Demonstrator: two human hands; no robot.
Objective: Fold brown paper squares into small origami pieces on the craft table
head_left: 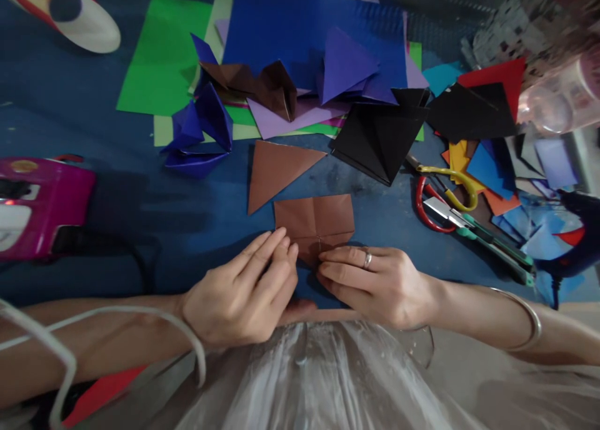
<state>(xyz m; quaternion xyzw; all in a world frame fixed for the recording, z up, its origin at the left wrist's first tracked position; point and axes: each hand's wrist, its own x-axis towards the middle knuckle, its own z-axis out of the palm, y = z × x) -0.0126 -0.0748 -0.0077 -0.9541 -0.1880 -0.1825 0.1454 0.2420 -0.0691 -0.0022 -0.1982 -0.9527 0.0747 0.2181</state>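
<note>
A brown creased paper lies on the blue table near the front edge. My left hand rests on its lower left corner, fingers close together and pressing down. My right hand, with a ring on one finger, presses its fingers flat on the paper's lower right part. The fingertips of both hands nearly meet at the paper's centre fold. A brown folded triangle lies just beyond it.
Folded blue, dark brown, purple and black paper shapes lie on coloured sheets at the back. Scissors and paper scraps sit at the right. A magenta device stands at the left.
</note>
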